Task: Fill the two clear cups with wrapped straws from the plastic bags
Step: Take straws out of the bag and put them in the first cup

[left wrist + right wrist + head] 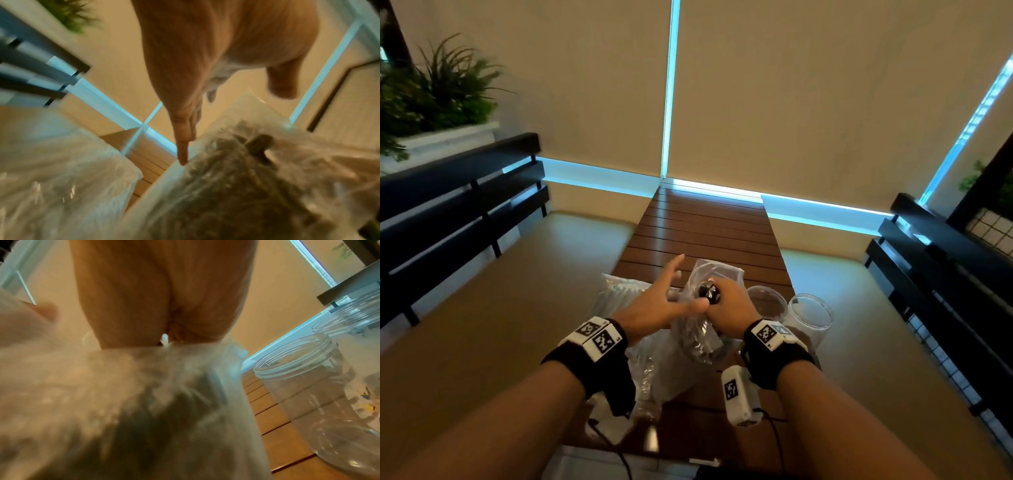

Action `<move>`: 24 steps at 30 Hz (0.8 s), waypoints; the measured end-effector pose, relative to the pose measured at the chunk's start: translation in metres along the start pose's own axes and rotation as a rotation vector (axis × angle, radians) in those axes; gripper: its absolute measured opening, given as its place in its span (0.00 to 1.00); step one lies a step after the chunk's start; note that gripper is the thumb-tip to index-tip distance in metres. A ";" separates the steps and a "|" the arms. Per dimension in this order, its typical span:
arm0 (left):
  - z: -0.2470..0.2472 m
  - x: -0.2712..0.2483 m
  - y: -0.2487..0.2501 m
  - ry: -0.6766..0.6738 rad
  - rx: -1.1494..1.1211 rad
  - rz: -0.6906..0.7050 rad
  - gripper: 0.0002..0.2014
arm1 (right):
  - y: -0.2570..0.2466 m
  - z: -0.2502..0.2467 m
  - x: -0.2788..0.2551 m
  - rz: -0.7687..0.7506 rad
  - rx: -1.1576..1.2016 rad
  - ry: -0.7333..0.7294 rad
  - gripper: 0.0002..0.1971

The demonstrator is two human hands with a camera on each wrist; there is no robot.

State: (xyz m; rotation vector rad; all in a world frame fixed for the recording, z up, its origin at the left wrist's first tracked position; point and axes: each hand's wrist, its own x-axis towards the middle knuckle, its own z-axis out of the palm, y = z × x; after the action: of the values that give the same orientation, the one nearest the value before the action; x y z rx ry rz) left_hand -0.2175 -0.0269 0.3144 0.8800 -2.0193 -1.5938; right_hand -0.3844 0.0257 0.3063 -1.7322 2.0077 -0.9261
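Two clear cups [810, 313], two plastic bags [616, 291]. Right hand [729, 301] grip clasps dark straws [709, 291]; left hand [654, 305] splayed. Right wrist alone shows cup threads.

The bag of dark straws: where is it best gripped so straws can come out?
By my judgement, grip the bag of dark straws at its gathered neck, from above, as the right hand does: it stands upright, mouth up. The open left hand could then reach into the mouth.
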 end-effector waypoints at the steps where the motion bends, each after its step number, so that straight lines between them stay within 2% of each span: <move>1: 0.006 -0.001 0.002 -0.053 0.127 0.040 0.60 | 0.002 -0.001 0.000 0.017 0.002 0.012 0.04; 3: 0.019 0.000 0.002 -0.140 0.320 0.126 0.68 | 0.008 -0.003 0.000 0.047 0.001 0.036 0.04; 4: 0.025 0.001 -0.001 -0.149 0.366 0.150 0.66 | 0.011 -0.003 0.000 0.056 0.001 0.037 0.04; 6: 0.032 0.000 -0.001 -0.094 0.387 0.163 0.56 | 0.012 -0.009 0.000 0.071 0.051 0.008 0.05; 8: 0.031 -0.001 0.003 0.019 0.342 0.129 0.47 | 0.016 -0.020 0.003 0.069 0.158 -0.067 0.09; 10: 0.029 -0.002 0.010 0.080 0.266 0.063 0.43 | 0.019 -0.031 0.008 0.057 0.249 -0.153 0.12; 12: 0.029 -0.004 0.013 0.067 0.211 0.026 0.43 | 0.018 -0.037 0.009 0.035 0.253 -0.196 0.09; 16: 0.039 -0.013 0.008 0.002 0.222 -0.020 0.46 | 0.016 -0.017 -0.002 -0.075 0.002 -0.243 0.10; 20: 0.032 -0.015 0.002 -0.052 0.161 -0.089 0.50 | 0.017 -0.003 -0.001 -0.092 0.042 -0.253 0.10; 24: 0.020 -0.009 -0.003 0.006 0.089 -0.120 0.48 | 0.010 0.000 0.003 -0.152 0.093 -0.123 0.07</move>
State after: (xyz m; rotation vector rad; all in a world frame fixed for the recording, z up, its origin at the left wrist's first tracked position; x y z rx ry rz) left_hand -0.2238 -0.0065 0.3070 1.0556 -2.0831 -1.5712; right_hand -0.3921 0.0232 0.3002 -1.8621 1.7486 -0.9202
